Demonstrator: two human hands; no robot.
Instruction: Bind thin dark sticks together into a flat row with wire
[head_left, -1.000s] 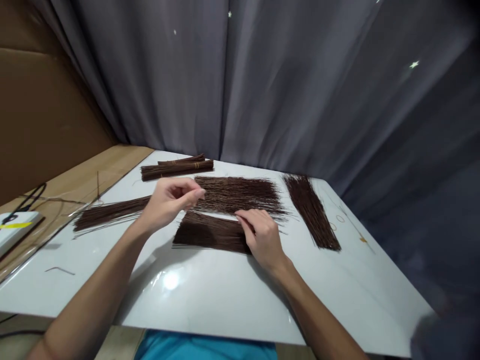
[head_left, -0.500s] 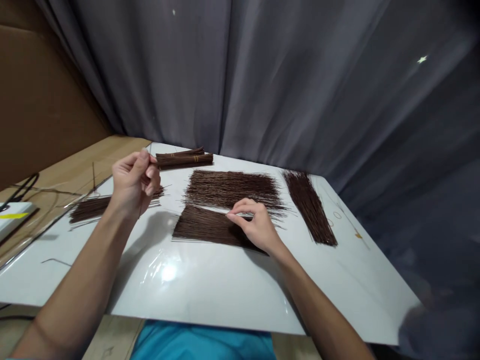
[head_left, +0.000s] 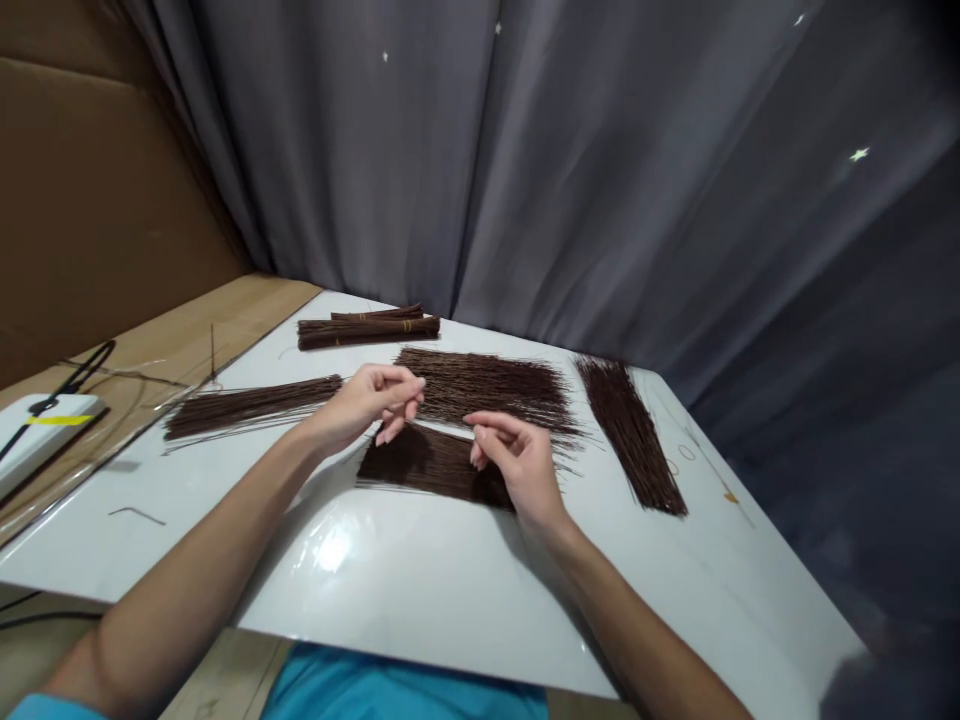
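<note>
My left hand [head_left: 379, 400] is closed in a pinch over the left end of the near pile of thin brown sticks [head_left: 427, 465]. A dark sliver below its fingers looks like part of a thin brown stick, mostly hidden. To the right, my right hand [head_left: 523, 462] is also closed, thumb against fingertips, above the right part of this pile; what it holds, if anything, is too small to make out. Just behind lies a wider, looser layer of brown sticks [head_left: 487, 385]. The two hands are apart.
Tied brown bundles [head_left: 367, 330] lie at the back of the white table [head_left: 420, 590]. Another loose bundle [head_left: 247, 408] is at the left, one more [head_left: 630, 435] at the right. A bent stick [head_left: 136, 514] lies front left. A grey curtain [head_left: 570, 180] borders the back.
My left hand has come right and down from the left, where it held up a thin stick, to over the near pile. My right hand has curled its fingers in more. The view has shifted slightly.
</note>
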